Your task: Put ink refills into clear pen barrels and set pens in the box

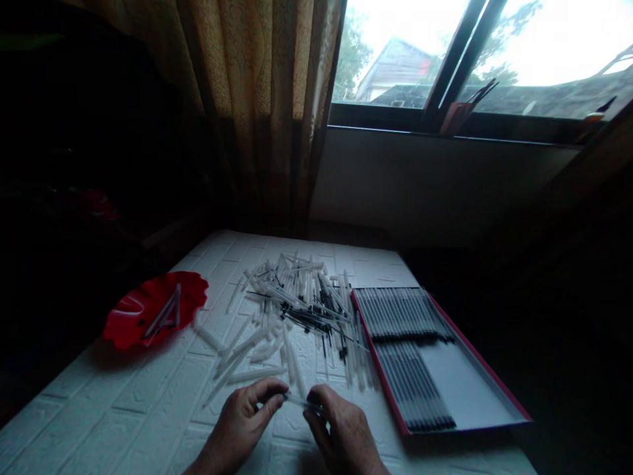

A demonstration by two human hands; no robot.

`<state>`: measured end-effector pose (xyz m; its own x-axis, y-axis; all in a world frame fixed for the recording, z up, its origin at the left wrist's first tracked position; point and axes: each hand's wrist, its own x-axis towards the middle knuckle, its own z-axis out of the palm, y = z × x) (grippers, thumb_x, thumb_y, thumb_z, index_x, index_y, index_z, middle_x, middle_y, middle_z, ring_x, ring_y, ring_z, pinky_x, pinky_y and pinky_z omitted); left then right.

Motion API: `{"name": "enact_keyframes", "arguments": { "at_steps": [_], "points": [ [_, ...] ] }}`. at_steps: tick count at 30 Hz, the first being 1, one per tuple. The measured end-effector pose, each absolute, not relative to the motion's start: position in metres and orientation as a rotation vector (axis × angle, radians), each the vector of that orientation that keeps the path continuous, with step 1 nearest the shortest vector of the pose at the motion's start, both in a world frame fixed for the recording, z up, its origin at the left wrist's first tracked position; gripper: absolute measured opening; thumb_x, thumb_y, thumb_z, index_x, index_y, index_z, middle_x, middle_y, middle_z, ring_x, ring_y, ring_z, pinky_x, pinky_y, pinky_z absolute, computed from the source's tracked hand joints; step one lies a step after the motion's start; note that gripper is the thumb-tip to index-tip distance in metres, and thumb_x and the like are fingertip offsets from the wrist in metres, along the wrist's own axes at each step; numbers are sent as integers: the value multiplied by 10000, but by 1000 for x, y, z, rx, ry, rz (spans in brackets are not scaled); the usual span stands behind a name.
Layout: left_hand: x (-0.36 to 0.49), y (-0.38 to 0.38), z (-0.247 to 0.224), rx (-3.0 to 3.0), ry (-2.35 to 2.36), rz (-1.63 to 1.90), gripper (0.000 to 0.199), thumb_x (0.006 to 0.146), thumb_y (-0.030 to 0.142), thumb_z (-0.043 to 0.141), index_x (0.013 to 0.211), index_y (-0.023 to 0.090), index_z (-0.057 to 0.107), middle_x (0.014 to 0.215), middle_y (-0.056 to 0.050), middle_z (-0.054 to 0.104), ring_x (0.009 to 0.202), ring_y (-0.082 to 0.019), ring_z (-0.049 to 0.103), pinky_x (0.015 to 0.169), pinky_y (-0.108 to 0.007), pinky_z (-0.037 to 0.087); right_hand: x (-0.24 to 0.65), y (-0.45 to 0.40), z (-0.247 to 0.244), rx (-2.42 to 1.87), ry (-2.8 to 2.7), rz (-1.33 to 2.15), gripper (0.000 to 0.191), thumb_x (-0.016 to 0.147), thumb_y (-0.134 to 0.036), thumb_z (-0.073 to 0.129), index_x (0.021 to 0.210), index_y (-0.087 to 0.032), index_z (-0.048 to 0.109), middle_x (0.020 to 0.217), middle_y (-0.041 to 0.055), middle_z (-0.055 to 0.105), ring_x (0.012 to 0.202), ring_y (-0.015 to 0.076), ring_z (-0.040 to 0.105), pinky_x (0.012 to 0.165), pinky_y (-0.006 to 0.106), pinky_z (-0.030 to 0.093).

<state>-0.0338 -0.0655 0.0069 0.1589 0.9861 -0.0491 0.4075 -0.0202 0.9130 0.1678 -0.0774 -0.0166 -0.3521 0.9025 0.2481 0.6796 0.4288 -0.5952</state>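
Near the table's front edge, a clear pen spans the gap between my two hands. My left hand pinches its small dark end with thumb and fingertips. The other end is in the closed fingers of my right hand, which partly hide it. Just beyond lies a loose heap of translucent pen barrels and thin black refills. A shallow box with red edges, right of my right hand, holds assembled pens in two rows, dark ends toward me.
A red wavy-rimmed bowl with a few pen pieces stands at the left on the white brick-patterned table. Behind the table hang curtains. A holder with thin sticks stands on the window sill.
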Motion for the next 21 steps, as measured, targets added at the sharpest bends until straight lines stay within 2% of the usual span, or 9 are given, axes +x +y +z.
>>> {"name": "enact_keyframes", "arguments": {
  "at_steps": [2,5,10,15,21],
  "points": [
    [-34,-65,7,1571,1384,855,179,785,333,594,866,241,725,844,-12,760,826,-186,688,763,-228,535,167,-77,-16,-1344,-2163,530,84,879,-231,466,867,-227,550,762,9,658,648,143,635,567,191,408],
    [-33,-64,8,1578,1378,858,169,787,323,596,860,242,724,842,-10,760,825,-184,689,762,-225,534,167,-75,-16,-1337,-2191,509,166,911,-259,421,883,-238,583,762,15,647,652,146,639,567,197,399],
    [-34,-66,8,1573,1364,864,168,791,321,597,866,239,722,837,-11,758,818,-186,688,753,-226,534,169,-76,-18,-1325,-2156,550,172,868,-266,492,1022,-224,554,834,21,672,665,147,640,591,208,413],
    [-36,-66,7,1558,1365,853,168,792,330,599,861,232,717,840,-13,752,817,-183,683,756,-223,527,169,-77,-12,-1381,-2207,584,85,871,-213,475,883,-213,559,802,20,654,691,150,629,598,206,409],
    [-37,-65,5,1474,1348,845,229,760,418,625,832,222,720,804,-21,742,776,-183,667,730,-236,517,170,-75,-9,-1367,-2182,648,162,887,-250,471,953,-231,618,818,33,657,702,165,639,601,221,420]
  ]
}}
